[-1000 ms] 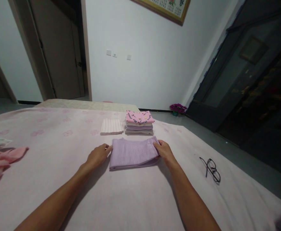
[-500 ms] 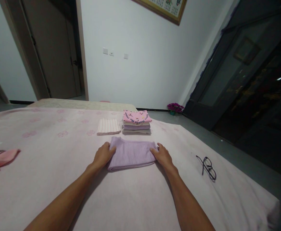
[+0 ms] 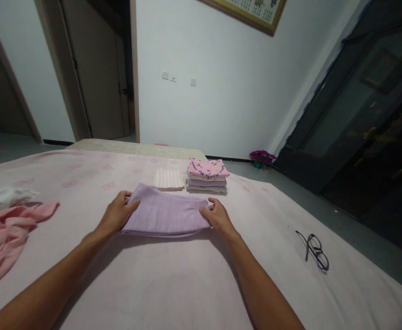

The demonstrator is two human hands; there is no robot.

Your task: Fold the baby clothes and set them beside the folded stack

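Note:
A folded lilac ribbed garment (image 3: 168, 213) is stretched between my two hands above the bed-like surface, its kind not clear from the fold. My left hand (image 3: 120, 211) grips its left end, thumb on top and fingers behind. At the right end, my right hand (image 3: 218, 215) pinches the edge the same way. Just behind it lies a folded cream striped cloth (image 3: 169, 178). Beside that cloth, to the right, stands a stack of folded clothes (image 3: 208, 176) with a pink printed piece on top.
Crumpled pink clothing (image 3: 8, 233) and a white piece (image 3: 6, 200) lie at the left. Black-framed glasses (image 3: 314, 251) rest on the pale pink sheet (image 3: 173, 284) at the right. A beige surface (image 3: 135, 147) adjoins the far edge, with purple flowers (image 3: 262, 157) on the floor beyond.
Both hands have moved left with the lilac garment, whose left end is now raised and farther from the right. The view has turned left, showing more of the crumpled clothes.

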